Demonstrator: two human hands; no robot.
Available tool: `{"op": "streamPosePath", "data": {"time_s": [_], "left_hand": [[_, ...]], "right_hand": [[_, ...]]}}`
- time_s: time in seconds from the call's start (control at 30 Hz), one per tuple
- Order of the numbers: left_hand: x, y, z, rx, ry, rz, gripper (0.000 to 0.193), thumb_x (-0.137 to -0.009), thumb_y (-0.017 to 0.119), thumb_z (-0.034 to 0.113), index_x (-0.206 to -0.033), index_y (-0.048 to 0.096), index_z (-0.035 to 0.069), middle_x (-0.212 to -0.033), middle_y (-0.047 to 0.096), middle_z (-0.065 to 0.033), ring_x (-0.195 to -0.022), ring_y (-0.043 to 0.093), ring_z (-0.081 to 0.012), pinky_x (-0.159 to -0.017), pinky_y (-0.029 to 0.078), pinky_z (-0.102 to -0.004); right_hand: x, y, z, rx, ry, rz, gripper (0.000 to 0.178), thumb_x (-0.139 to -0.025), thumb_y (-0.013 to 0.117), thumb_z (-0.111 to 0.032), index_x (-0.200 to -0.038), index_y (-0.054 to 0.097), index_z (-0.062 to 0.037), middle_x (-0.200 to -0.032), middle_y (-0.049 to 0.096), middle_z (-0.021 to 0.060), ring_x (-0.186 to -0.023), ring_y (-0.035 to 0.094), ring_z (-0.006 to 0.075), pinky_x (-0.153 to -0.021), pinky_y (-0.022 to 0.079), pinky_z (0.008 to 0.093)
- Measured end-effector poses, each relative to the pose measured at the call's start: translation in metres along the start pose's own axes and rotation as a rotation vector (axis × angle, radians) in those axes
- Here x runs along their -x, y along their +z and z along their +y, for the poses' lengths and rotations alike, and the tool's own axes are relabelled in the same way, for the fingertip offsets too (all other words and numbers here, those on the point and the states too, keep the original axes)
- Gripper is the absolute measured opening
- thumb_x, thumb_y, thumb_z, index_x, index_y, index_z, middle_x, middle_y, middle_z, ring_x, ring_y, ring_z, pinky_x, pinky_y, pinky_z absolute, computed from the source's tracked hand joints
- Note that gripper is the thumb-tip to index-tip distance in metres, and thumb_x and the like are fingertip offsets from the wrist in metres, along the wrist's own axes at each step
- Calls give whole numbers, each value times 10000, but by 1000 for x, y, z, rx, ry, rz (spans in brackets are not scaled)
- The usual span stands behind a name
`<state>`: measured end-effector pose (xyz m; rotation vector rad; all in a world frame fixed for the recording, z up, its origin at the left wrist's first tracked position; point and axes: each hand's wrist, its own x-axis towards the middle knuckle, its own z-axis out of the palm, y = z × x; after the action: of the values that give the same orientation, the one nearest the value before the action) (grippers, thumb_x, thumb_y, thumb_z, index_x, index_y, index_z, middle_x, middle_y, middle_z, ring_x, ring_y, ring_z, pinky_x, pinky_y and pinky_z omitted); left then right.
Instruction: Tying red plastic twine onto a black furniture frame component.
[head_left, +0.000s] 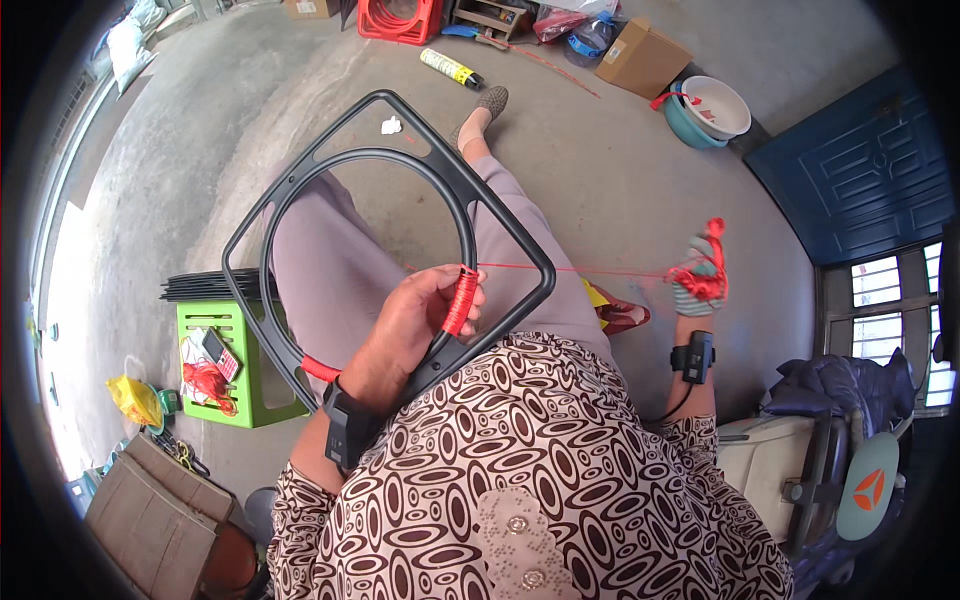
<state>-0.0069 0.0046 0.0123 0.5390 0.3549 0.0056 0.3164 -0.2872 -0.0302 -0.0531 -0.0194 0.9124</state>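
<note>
Across my lap lies a black plastic frame (530,248), square outside with a round ring inside. Tight turns of red cord (463,302) wrap the ring's lower right part, and another wrapped stretch shows at its lower left. My left hand (410,318) is closed around the ring at the wrapped part, thumb and fingers pinching the top of the winding. Out to the right, my right hand (692,262), in a striped glove, is closed on a bundle of red cord (708,285). A single strand runs nearly straight between the winding and the bundle.
At the left, a green plastic stool (270,398) holds black frames, a calculator and red cord. On the floor ahead lies a yellow spray can (450,68). Basins (720,108) and a cardboard box (643,58) stand far right. A padded seat (770,460) is near my right arm.
</note>
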Motion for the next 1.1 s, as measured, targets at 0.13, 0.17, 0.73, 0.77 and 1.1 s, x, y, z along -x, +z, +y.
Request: {"op": "streamPosePath", "data": {"time_s": [0.13, 0.17, 0.73, 0.77, 1.1], "left_hand": [[2, 10, 0, -3, 9, 128, 209, -911, 500, 184, -974, 566, -5, -773, 624, -126, -603, 600, -167, -512, 507, -276], [1, 13, 0, -62, 54, 182, 156, -903, 521, 162, -934, 562, 15, -741, 623, -129, -564, 598, -171, -475, 501, -276], [0, 15, -5, -193, 224, 218, 119, -878, 562, 123, -867, 564, 5, -684, 609, -92, -528, 623, -154, -436, 526, -263], [2, 16, -5, -205, 253, 205, 132, -885, 568, 146, -863, 557, 16, -688, 607, -78, -542, 625, -151, -437, 524, -258], [-2, 18, -3, -101, 148, 240, 346, -941, 493, 330, -1018, 572, 2, -764, 645, -106, -544, 614, -165, -439, 512, -261]], "right_hand": [[13, 1, -5, 346, -150, 128, 300, -915, 492, -328, -1065, 570, -81, -872, 608, 88, -636, 578, 181, -482, 479, 307], [16, 4, -5, 433, -188, 159, 304, -915, 494, -329, -1072, 568, -79, -871, 609, 86, -632, 577, 178, -480, 478, 304], [-53, 58, 214, 1336, 501, -444, 368, -825, 685, -202, -1128, 565, -31, -993, 626, 20, -876, 581, 106, -786, 482, 257], [-55, 61, 223, 1141, 551, -287, 365, -833, 681, -214, -1124, 555, -33, -1001, 621, 28, -863, 583, 111, -762, 491, 259], [-62, 22, 240, 805, 628, 74, 284, -929, 525, -264, -1065, 525, -15, -939, 600, 80, -780, 591, 152, -666, 519, 281]]}}
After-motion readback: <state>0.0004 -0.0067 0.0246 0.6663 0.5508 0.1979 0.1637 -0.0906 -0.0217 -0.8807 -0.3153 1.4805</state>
